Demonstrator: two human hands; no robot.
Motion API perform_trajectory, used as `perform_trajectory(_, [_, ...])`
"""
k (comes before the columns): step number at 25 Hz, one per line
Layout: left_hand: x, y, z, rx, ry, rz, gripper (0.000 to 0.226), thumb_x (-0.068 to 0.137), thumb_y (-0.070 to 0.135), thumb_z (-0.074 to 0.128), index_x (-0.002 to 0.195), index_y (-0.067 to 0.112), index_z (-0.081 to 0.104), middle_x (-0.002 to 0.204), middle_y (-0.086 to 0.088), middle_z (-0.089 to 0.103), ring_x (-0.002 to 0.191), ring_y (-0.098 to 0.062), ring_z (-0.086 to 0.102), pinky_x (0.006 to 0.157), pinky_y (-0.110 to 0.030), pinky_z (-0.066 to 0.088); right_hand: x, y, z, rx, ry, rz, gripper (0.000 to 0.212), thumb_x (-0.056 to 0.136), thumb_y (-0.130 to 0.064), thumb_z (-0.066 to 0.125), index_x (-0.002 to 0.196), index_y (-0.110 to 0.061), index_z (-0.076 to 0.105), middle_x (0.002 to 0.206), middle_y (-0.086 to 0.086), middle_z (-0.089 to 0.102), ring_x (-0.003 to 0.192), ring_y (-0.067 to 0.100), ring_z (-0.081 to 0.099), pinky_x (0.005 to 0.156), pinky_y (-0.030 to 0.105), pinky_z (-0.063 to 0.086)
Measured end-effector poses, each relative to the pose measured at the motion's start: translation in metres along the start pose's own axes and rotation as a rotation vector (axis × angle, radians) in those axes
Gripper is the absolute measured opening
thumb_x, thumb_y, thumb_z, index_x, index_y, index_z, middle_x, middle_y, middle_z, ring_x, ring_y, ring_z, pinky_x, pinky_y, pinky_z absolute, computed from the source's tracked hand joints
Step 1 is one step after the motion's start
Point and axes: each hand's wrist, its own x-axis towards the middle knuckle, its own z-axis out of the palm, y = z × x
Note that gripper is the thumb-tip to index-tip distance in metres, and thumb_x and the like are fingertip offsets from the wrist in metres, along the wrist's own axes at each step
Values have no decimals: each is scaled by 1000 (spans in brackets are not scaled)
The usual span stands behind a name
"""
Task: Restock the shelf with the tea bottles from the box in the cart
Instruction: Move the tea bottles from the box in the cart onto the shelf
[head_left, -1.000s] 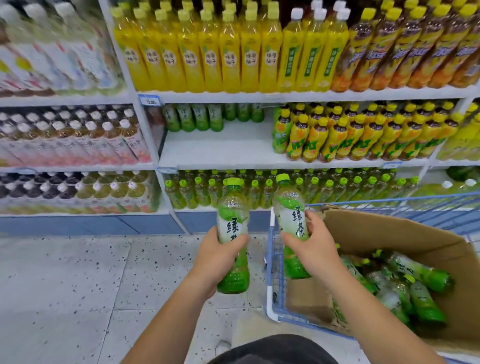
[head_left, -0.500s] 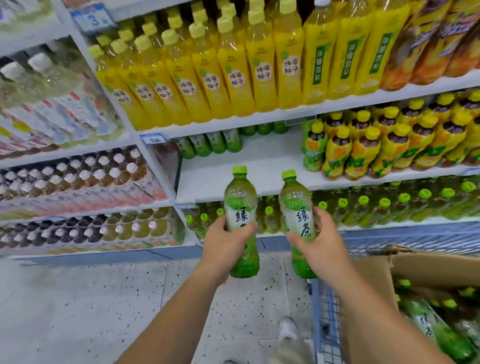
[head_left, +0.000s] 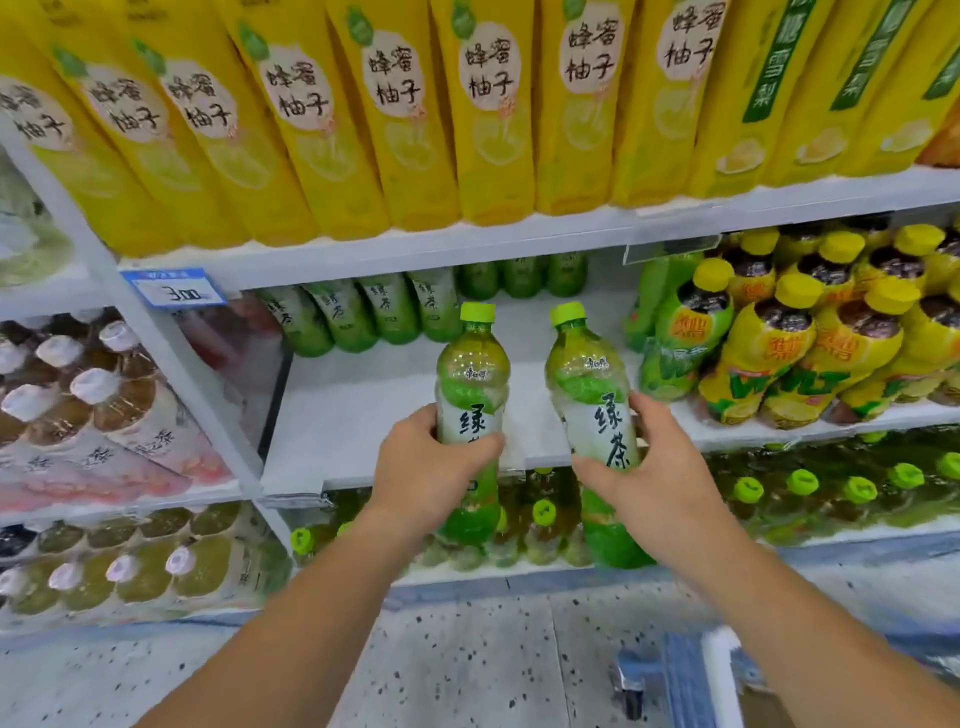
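My left hand (head_left: 426, 475) grips an upright green tea bottle (head_left: 471, 384) round its middle. My right hand (head_left: 657, 480) grips a second green tea bottle (head_left: 587, 387), tilted a little to the left. Both bottles hang just in front of the white middle shelf (head_left: 363, 410), whose front part is bare. Several matching green tea bottles (head_left: 363, 312) stand at the back of that shelf. The box is out of view; only a corner of the blue cart (head_left: 675, 675) shows at the bottom right.
Tall yellow bottles (head_left: 405, 130) fill the shelf above. Yellow-capped bottles (head_left: 779, 338) crowd the right part of the middle shelf. More green-capped bottles (head_left: 805, 488) line the shelf below. White-capped bottles (head_left: 93, 395) fill the bay on the left. A price tag (head_left: 174, 288) hangs on the upper shelf edge.
Both hands have carried their bottles up and forward to the middle shelf. The view has closed in on the shelves, and the box and most of the cart have dropped out of sight.
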Motion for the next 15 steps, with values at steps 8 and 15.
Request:
perform_trajectory(8, [98,-10,14,-31,-19,203,23,74,28,86,89,27,68,80,12,73,70,2,69,63,-19,56,91,10,45,12,117,-95,53,72,-6,82,109,-32,53,98,-5,71,85,12,71,70,34,61])
perform_trajectory(15, [142,-30,30,-110,-19,396,42,72,20,88,108,26,66,95,13,73,86,1,69,73,-18,55,128,25,75,74,241,-282,67,69,-2,87,110,-37,49,105,-17,67,91,-9,66,82,20,54])
